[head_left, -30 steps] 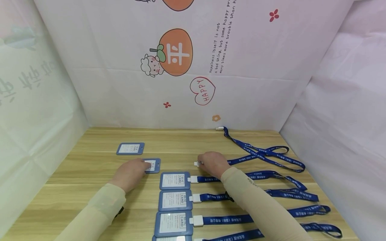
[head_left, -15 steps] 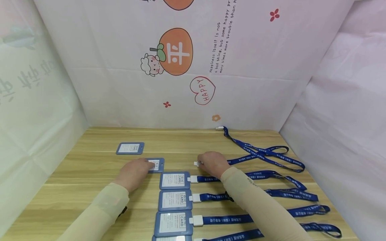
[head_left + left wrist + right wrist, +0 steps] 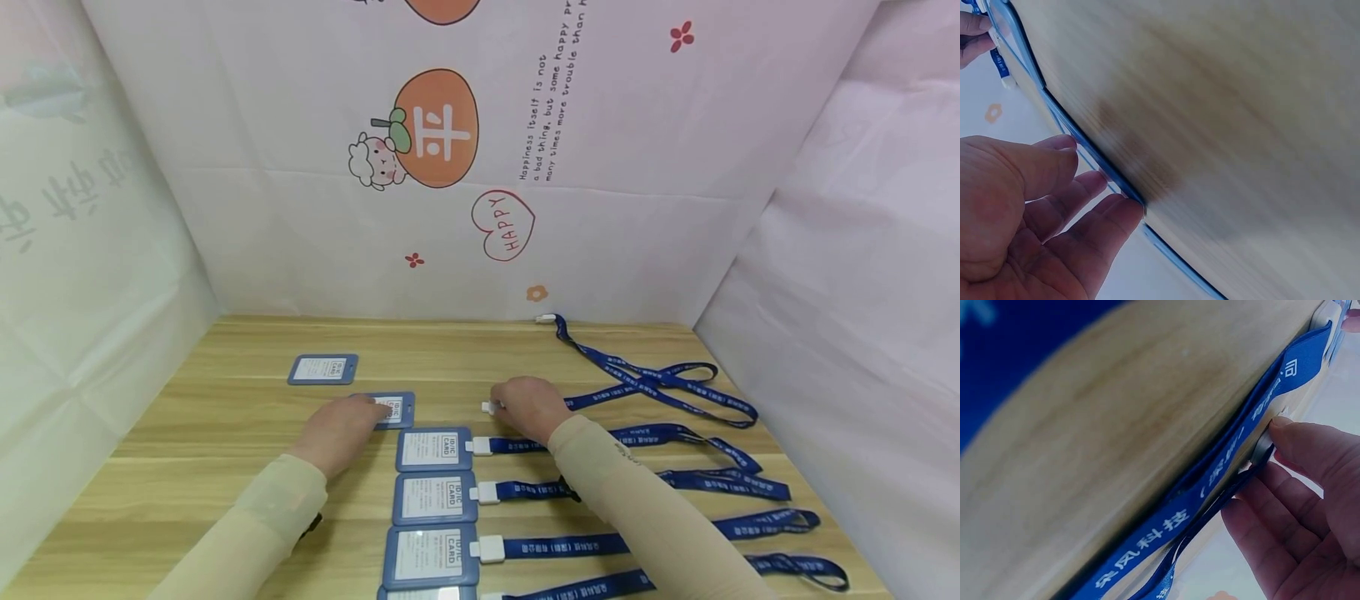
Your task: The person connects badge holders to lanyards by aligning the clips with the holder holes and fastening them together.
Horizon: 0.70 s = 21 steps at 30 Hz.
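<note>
With thumb and fingertips, my left hand (image 3: 341,429) holds a blue ID badge holder (image 3: 407,410) low on the wood table; the hand covers its left part. In the left wrist view the fingertips (image 3: 1124,209) meet the holder's edge. To the right, my right hand (image 3: 531,408) pinches the white plastic clip (image 3: 487,407) of a dark blue lanyard (image 3: 596,398). In the right wrist view, thumb and fingers lie on either side of that clip (image 3: 1263,447). A gap separates the held clip from the held badge holder.
Nearer the front, several badge holders (image 3: 433,450) lie in a column, joined by white clips to blue lanyards (image 3: 566,547). A loose badge holder (image 3: 322,369) lies at back left. Another lanyard clip (image 3: 546,319) sits by the back wall (image 3: 337,250).
My left hand has slid the badge holder to the right, nearer the held clip. My right hand and its lanyard have stayed in place.
</note>
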Tool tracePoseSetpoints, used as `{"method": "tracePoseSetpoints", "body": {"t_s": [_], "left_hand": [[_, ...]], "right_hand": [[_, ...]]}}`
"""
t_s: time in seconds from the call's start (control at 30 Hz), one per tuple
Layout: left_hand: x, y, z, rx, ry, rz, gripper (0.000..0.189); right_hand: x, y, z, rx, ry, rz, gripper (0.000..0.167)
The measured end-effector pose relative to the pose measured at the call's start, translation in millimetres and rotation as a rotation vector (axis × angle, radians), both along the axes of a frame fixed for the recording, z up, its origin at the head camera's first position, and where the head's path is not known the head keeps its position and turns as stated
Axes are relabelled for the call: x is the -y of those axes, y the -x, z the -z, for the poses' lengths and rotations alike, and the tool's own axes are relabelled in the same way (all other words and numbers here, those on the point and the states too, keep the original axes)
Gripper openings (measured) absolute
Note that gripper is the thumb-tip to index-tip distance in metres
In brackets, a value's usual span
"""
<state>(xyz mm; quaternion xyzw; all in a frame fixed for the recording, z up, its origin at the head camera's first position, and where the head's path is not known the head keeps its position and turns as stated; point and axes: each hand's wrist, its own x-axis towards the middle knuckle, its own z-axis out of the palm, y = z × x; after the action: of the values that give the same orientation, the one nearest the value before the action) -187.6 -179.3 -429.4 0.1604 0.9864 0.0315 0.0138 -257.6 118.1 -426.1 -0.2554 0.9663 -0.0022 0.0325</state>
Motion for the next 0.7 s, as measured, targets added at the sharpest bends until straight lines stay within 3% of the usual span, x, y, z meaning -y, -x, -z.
{"method": "tracePoseSetpoints", "body": {"t_s": [0.7], "left_hand": [[-14.7, 1.5, -2.7, 0.026, -0.032, 0.006, 0.035]], "right_hand": [[0, 1.4, -0.6, 0.017, -0.011, 0.003, 0.014]]}}
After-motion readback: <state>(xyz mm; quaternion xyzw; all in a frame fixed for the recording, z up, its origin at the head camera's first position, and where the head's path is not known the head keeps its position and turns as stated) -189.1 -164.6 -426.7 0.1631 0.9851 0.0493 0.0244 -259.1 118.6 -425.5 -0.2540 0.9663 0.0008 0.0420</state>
